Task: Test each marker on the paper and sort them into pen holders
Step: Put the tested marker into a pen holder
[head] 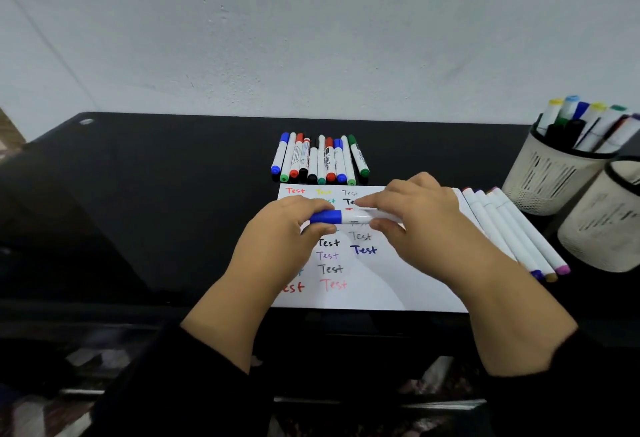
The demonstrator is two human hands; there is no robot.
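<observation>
Blue marker (349,218) held level over the paper (374,284). Left hand (287,225) fingers pinch its cap, right hand (415,215) grips the barrel. Probably light, rigid, smooth plastic; grip mid-barrel.

Black table (173,201): paper (381,284), markers (320,159), holders (550,173)

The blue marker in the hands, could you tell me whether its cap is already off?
No, the blue cap sits on the blue marker, gripped by the left hand while the right hand holds the barrel.
</observation>
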